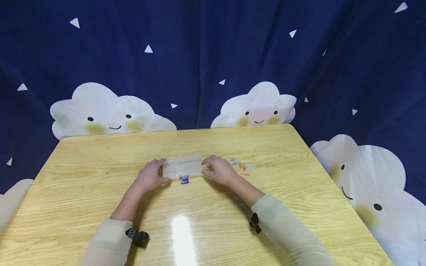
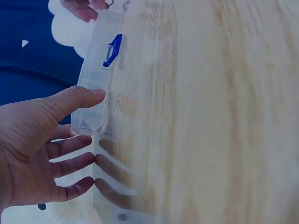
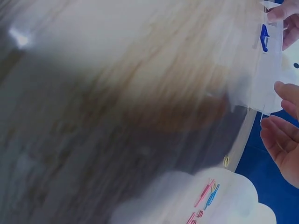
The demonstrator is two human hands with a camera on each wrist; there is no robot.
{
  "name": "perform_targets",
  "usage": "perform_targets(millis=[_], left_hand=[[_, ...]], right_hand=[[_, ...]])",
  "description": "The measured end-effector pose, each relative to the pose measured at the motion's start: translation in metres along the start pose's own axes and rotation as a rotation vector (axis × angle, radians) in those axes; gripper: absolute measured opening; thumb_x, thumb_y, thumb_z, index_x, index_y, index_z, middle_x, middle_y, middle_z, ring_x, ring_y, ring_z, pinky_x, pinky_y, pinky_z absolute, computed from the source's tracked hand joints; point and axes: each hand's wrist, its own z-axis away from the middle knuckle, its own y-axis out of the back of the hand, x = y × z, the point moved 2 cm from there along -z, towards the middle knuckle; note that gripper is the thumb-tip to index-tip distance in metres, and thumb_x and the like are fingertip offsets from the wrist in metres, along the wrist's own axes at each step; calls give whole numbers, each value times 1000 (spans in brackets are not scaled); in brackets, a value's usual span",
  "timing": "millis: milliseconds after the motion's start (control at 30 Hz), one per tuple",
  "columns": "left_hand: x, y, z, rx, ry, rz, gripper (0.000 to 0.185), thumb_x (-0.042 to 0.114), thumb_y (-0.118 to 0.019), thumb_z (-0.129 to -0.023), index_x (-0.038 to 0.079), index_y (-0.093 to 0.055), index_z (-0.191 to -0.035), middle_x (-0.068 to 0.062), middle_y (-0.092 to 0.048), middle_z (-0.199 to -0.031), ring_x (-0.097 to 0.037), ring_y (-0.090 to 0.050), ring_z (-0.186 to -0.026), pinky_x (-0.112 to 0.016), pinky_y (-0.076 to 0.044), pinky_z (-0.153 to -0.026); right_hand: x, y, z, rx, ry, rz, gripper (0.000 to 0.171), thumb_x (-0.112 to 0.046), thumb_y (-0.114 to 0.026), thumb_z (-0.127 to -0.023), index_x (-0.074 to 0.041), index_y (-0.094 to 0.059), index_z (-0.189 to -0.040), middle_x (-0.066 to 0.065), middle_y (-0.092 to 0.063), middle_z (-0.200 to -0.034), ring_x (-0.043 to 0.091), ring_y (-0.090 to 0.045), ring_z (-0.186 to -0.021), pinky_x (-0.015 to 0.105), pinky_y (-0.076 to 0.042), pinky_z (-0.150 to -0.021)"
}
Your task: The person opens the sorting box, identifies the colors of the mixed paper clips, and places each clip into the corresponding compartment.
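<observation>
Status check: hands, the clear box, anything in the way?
Left hand and right hand hold opposite ends of the clear plastic box. Box flat on the table, blue latch facing the person. Paper clips lie loose just right.

Wood-grain table [image 1: 100,192] w/ light glare, navy curtain [image 1: 206,55] behind w/ smiling clouds & white triangles.
</observation>
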Motion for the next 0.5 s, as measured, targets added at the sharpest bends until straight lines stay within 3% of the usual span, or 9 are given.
perform_targets(millis=[233, 500], left_hand=[[1, 0, 2, -2, 3, 10, 83, 29, -75, -77, -3, -34, -141, -28, -46, -132, -47, -44, -118, -57, -39, -93], [3, 0, 2, 6, 1, 9, 82, 28, -75, -76, -4, -34, -140, -28, -47, -131, -46, -45, -117, -56, -39, -93]], right_hand=[[1, -3, 0, -27, -28, -3, 37, -27, -69, -84, -10, -63, -116, 7, -65, -116, 20, -62, -103, 35, -49, -88], [0, -7, 0, -70, -33, -11, 50, -27, -69, -84, -9, -55, -129, 11, -56, -132, 27, -51, -124, 38, -40, -104]])
